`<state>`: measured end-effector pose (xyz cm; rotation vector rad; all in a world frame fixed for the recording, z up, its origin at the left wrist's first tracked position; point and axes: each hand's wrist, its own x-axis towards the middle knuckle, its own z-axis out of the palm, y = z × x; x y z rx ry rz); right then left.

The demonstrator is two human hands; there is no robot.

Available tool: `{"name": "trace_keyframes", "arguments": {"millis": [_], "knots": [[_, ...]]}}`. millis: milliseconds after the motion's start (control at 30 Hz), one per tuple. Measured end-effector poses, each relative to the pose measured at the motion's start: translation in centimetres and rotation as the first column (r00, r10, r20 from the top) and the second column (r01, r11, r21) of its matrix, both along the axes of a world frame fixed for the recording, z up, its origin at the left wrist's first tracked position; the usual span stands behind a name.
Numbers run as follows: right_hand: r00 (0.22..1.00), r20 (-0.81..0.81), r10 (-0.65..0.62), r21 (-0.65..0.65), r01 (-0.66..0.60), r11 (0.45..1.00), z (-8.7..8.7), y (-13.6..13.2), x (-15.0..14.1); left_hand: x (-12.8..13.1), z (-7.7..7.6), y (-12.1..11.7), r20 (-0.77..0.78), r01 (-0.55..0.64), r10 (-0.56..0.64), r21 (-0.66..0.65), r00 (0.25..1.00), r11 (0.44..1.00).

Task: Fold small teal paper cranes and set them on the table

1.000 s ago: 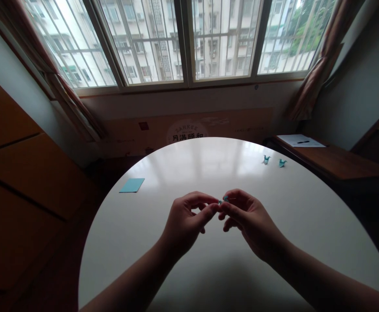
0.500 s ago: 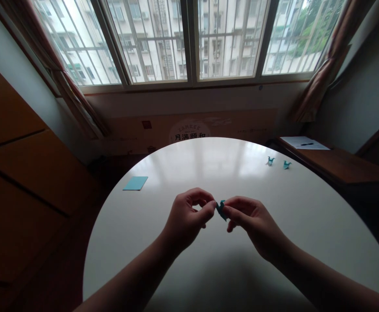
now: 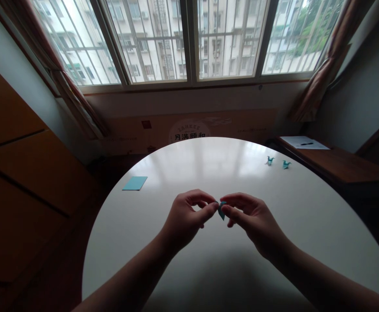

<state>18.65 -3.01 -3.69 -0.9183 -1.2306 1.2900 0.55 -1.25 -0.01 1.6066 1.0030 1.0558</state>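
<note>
Thumb and fingers of the left hand [image 3: 189, 213] and right hand [image 3: 253, 214] are pinched on a small teal folded paper [image 3: 222, 213], its pointed end downward. Location: over the white table [image 3: 127, 260]. A light-blue square [image 3: 135, 183] lies flat to the left; two folded figures [image 3: 270, 160] stand at far right. Beyond, a brown side table [image 3: 355, 164] bears a white sheet [image 3: 295, 141] and pen [image 3: 306, 144].

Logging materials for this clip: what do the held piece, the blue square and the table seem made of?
Held piece: probably thin teal paper, going by its pointed, folded-looking tip; finish unclear, much is hidden.
Blue square: likely matte paper, flat with crisp edges and no obvious shine.
Table: glossy white top, judging by bright reflections; laminate or painted wood could both fit.
</note>
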Motion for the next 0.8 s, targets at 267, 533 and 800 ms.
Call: {"name": "trace_keyframes", "arguments": {"millis": [267,533,800], "knots": [[0.983,-0.183,-0.004,0.005,0.005,1.0,0.09,-0.24,-0.11,0.09,-0.08,-0.46,0.03,-0.037,0.032,0.193,0.999,0.98],[0.985,-0.103,-0.138,0.277,0.162,0.947,0.47,-0.69,-0.12,0.49,-0.03,-0.72,0.068,-0.041,0.036,0.072,0.997,0.997],[0.977,0.035,-0.209,0.413,0.177,0.894,0.5,-0.89,0.18,0.98,-0.7,-0.55,0.163,0.13,-0.094,-0.226,0.982,0.966]]}}
